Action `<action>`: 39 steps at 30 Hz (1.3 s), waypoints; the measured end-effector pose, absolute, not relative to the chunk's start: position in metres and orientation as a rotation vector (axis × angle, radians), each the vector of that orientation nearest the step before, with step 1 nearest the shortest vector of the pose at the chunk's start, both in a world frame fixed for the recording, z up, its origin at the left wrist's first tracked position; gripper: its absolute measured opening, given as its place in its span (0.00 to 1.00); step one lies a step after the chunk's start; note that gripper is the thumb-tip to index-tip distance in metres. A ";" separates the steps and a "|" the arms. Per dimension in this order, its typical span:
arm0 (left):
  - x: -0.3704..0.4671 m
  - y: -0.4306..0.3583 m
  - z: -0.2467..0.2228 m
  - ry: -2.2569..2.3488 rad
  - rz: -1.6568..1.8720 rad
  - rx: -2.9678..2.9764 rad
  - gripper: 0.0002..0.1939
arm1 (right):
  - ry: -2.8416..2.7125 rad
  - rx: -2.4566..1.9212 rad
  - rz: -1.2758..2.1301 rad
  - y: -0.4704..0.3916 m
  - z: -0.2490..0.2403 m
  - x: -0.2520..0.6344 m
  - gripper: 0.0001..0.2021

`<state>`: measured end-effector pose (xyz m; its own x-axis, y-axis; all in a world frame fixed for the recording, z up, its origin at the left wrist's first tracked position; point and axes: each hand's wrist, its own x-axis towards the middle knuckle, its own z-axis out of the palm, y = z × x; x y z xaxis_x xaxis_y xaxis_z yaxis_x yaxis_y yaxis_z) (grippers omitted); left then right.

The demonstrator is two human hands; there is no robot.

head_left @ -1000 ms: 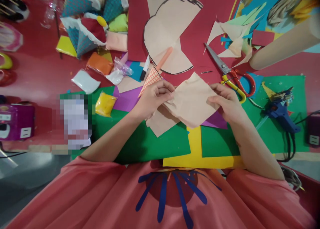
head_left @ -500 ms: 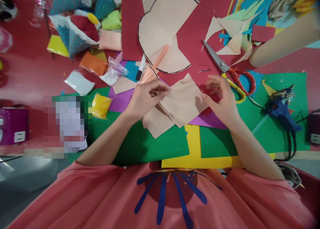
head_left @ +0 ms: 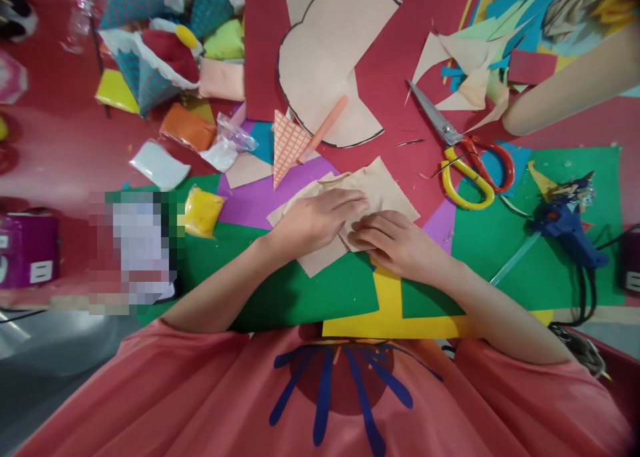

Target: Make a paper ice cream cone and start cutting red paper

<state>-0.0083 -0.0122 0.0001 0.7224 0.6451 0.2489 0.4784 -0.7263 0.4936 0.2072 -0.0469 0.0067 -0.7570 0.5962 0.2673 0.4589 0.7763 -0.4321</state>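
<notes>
Two overlapping pieces of beige cloth (head_left: 393,194) with zigzag-cut edges lie in front of me, the top one wrinkled. My left hand (head_left: 323,220) rests on them, its fingers stretched out flat towards the right. Close beside it, my right hand (head_left: 393,240) has its fingers curled in on the top piece's lower edge, pinching the cloth. The fingertips of the right hand are partly hidden. Just beyond my left hand, a small orange-checked triangle (head_left: 289,147) lies by an orange stick (head_left: 327,124).
Beyond lies a large black-outlined beige cutout (head_left: 320,64). Scissors (head_left: 460,147) with red and yellow handles and a blue glue gun (head_left: 570,227) are at right, near a beige roll (head_left: 570,77). Packets such as a yellow one (head_left: 203,210) and blue-patterned cones (head_left: 150,70) fill the left.
Both hands came down onto the cloth and closer together; the right moved left and down from the cloth's right corner. The top cloth shifted, and the checked triangle is now uncovered.
</notes>
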 end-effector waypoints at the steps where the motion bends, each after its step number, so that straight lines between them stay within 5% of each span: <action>1: -0.007 -0.012 -0.001 0.884 0.575 2.521 0.18 | -2.553 -0.799 0.477 -0.046 0.006 0.207 0.09; 5: -0.007 -0.011 0.000 0.900 0.605 2.438 0.16 | -2.380 -0.790 0.587 -0.044 0.008 0.208 0.06; 9: -0.009 -0.012 0.004 0.736 0.635 2.432 0.26 | -2.111 -0.967 0.892 -0.044 0.020 0.213 0.06; 13: -0.006 -0.015 0.004 0.695 0.685 2.523 0.12 | -1.929 -1.110 1.091 -0.042 0.029 0.221 0.11; 21: -0.003 -0.016 0.010 0.601 0.732 2.531 0.05 | -2.150 -1.455 0.408 -0.030 -0.003 0.229 0.17; 25: -0.005 -0.016 0.012 0.578 0.681 2.551 0.06 | -2.117 -1.456 0.465 -0.027 -0.007 0.228 0.04; 32: -0.002 -0.015 0.008 0.741 0.758 2.504 0.17 | -1.710 -1.335 1.113 -0.033 0.017 0.222 0.07; 39: 0.000 -0.015 0.004 0.878 0.793 2.328 0.17 | -1.329 -1.219 1.568 -0.038 0.017 0.215 0.15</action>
<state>-0.0005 -0.0148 0.0044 0.6178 0.7119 0.3340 0.4046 -0.6520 0.6413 0.2146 -0.0380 0.0167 -0.2802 0.9390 -0.1994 0.0428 -0.1953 -0.9798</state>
